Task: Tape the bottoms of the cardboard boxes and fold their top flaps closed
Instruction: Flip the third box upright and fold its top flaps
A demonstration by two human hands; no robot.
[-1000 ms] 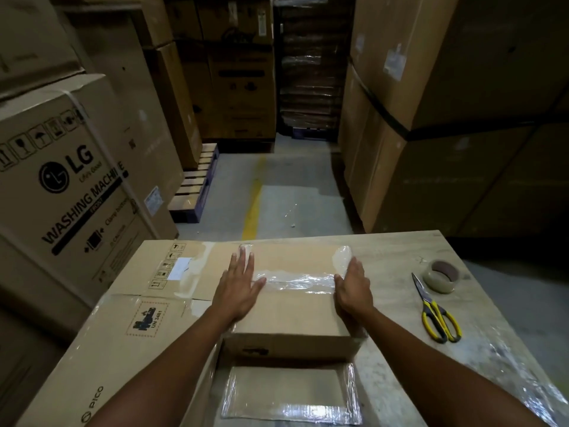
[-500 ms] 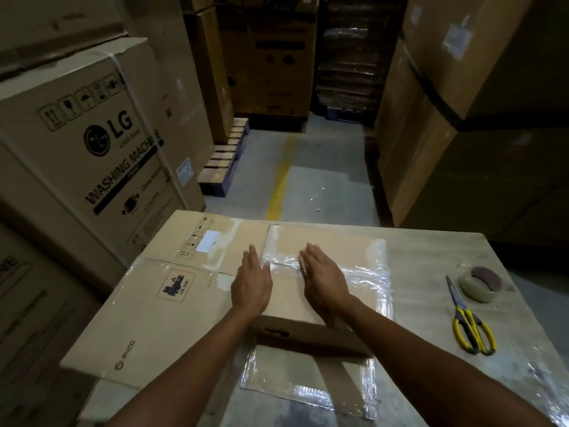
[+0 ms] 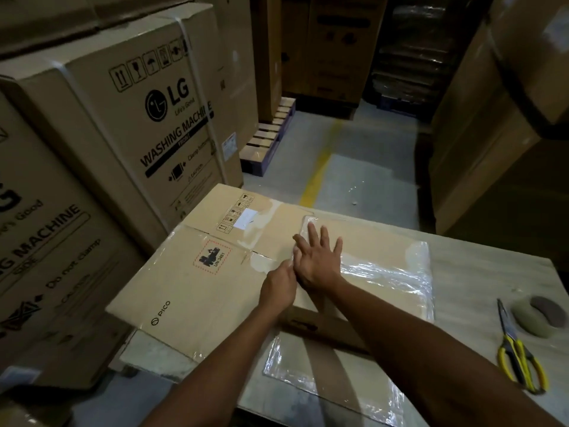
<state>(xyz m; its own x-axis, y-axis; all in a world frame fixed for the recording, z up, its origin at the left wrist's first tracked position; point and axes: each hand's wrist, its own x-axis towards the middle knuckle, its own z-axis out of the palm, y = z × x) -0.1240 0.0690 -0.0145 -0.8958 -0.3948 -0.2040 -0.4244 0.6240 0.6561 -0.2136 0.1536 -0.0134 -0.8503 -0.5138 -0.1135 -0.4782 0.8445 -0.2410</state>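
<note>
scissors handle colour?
Yellow handles on the scissors, with dark trim, clearest in the head view.

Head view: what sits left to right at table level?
LG washing machine box → flattened PICO carton → taped cardboard box → scissors. Hands and the tape roll are left out because they overlap.

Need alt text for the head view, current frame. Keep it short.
A person's right hand presses flat, fingers spread, on a clear-taped cardboard box on a table; the left hand touches the box's left edge beside it. Yellow-handled scissors and a tape roll lie to the right; a flattened carton lies left.
</note>
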